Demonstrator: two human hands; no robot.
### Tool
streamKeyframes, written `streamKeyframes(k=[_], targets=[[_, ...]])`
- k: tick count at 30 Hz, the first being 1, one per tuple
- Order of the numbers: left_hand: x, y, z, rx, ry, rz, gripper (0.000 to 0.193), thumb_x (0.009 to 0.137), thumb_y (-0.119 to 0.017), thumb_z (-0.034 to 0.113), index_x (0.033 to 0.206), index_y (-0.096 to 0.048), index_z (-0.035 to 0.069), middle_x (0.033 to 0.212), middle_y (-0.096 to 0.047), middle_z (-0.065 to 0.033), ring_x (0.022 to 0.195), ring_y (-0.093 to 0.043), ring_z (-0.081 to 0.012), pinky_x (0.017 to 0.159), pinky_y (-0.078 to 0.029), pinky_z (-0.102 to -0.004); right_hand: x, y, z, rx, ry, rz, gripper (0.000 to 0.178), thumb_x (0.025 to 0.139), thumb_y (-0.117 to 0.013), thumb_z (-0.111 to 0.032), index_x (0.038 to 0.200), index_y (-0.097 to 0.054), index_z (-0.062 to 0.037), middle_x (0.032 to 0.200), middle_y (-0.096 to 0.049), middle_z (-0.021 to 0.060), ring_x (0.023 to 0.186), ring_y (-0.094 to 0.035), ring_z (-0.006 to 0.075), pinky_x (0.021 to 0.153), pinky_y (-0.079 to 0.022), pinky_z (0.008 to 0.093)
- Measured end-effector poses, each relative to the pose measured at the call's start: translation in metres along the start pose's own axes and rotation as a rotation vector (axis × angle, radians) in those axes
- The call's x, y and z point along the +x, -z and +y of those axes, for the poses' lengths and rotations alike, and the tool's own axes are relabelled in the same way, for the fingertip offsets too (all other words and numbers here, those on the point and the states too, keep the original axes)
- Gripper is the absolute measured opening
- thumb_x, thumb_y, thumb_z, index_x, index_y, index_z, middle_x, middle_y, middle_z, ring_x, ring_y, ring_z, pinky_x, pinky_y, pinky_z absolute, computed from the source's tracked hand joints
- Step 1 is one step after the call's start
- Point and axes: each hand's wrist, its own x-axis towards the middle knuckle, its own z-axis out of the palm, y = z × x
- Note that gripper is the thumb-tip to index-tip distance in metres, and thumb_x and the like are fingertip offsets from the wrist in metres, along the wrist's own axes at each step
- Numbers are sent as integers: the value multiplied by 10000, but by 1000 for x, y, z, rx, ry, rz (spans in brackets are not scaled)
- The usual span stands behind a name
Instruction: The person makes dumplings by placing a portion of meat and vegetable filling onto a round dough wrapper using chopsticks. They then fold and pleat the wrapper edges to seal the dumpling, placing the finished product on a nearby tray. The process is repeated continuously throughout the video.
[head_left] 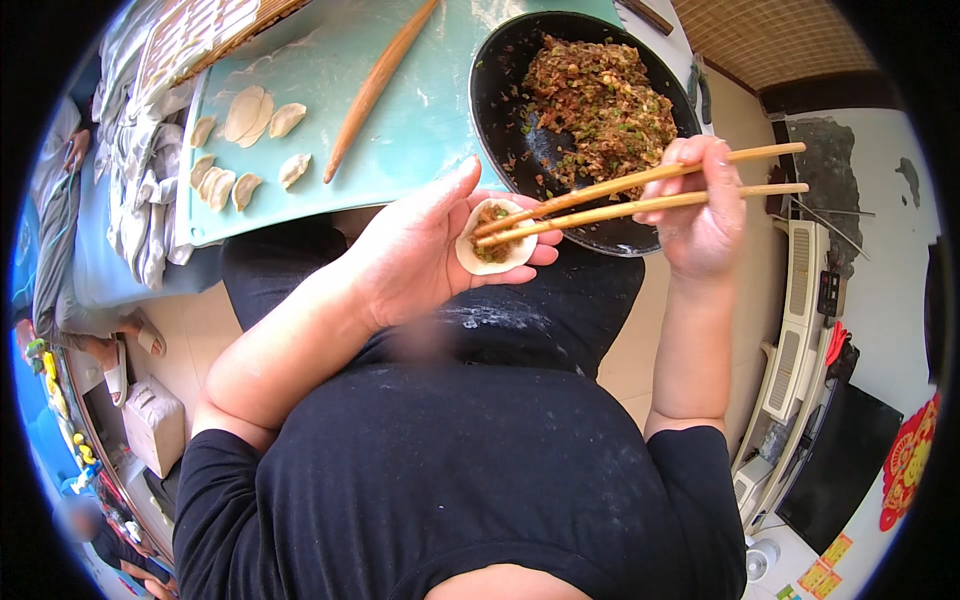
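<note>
On the open palm and fingers of my left hand (pixel 425 235) rests a round dumpling wrapper (pixel 515 262), with a small heap of filling (pixel 492 243) in its middle. My right hand (pixel 700 205) grips a pair of wooden chopsticks (pixel 630 185), whose tips press into that filling. Just beyond my hands stands a black pan (pixel 500 75) holding a large mound of chopped filling (pixel 605 100). Several folded dumplings (pixel 245 190) lie on the pale green board (pixel 310 205) at the left, near a few flat wrappers (pixel 245 112).
A wooden rolling pin (pixel 380 90) lies across the board. Beyond it, at the far left, is a woven tray (pixel 235 35). Crumpled striped cloth (pixel 150 200) hangs beside the board. A box (pixel 153 425) stands on the floor at left, and another person's feet (pixel 115 370) show nearby.
</note>
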Motion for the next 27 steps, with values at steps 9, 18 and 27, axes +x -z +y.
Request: streamKeyframes(k=[9,18,27], targets=[[0,-2,1,-17,-88,80,638,957,-239,471,1218,-420,-83,1169,-520,-234,1085,-542,-310,901,-481,-347,-10,-1,11,-2,43,114,282,956,-383,-237,841,-522,-20,638,-540,95,503,-562,207,449,-500,313],[0,-2,-1,-39,-130,123,643,959,-226,469,1229,-407,-86,1189,-509,-215,1106,-528,-295,919,-469,-349,-14,0,14,29,99,239,298,961,-374,-252,856,-533,-22,646,-553,95,519,-571,217,477,-523,336],[2,0,1,-16,-257,119,616,966,-212,449,1231,-419,-67,1219,-495,-212,1101,-531,-278,932,-460,-344,-24,-8,29,85,42,325,303,964,-376,-273,860,-523,-30,640,-552,87,585,-584,208,497,-528,353]])
